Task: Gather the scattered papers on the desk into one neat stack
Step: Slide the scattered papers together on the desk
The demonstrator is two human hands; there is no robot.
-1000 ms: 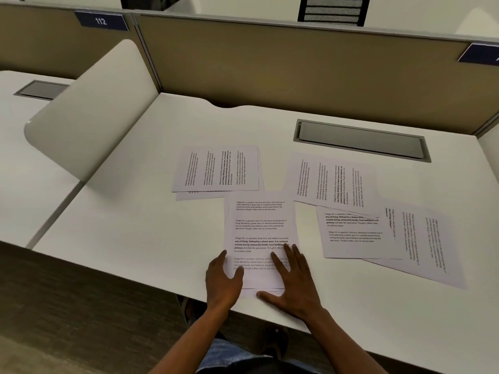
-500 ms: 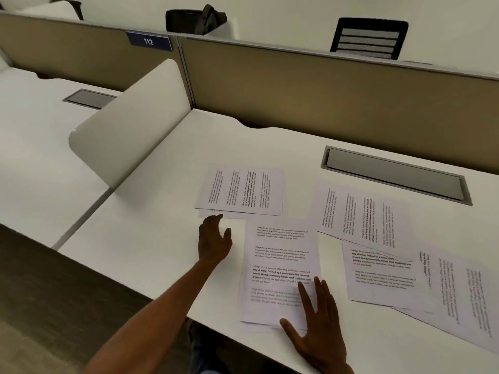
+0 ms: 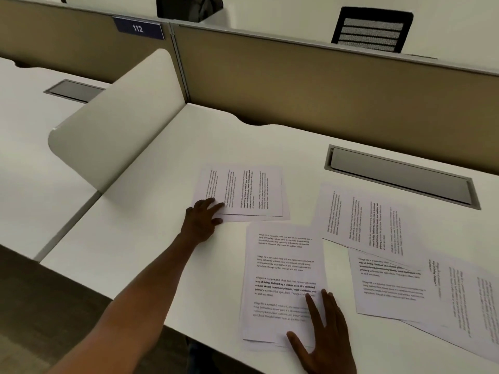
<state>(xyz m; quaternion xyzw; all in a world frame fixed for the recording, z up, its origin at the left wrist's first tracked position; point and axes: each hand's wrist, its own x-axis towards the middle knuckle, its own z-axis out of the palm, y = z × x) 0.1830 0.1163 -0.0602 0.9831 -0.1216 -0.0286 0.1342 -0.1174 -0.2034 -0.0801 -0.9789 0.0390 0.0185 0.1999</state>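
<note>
Several groups of papers lie on your desk (image 3: pixel 151 238), which is bounded on the left by a rounded white divider (image 3: pixel 116 133) and at the back by a tan partition (image 3: pixel 310 90). Bare desktop runs along the left side, between the divider and the papers, and across the back strip up to the partition. A recessed tray (image 3: pixel 399 176) sits at back right.

Your left hand (image 3: pixel 202 220) reaches forward with the arm extended. Its fingers lie spread and nearly straight on the near-left corner of the far pile (image 3: pixel 243 195), pressing on the sheets without curling round them. This pile holds at least two sheets, turned sideways, their edges slightly offset.

The centre stack (image 3: pixel 283 271) lies just nearer you, upright to your view, its top edge close to the far pile. Its bottom edge is close to the desk's near edge, and a lower sheet shows beneath.

Your right hand (image 3: pixel 324 338) rests flat on the stack's lower right part, fingers straight and spread, thumb out to the left, gripping nothing.

To the right, the right sheets (image 3: pixel 391 252) overlap one another at differing angles and run out of view at the right edge.
</note>
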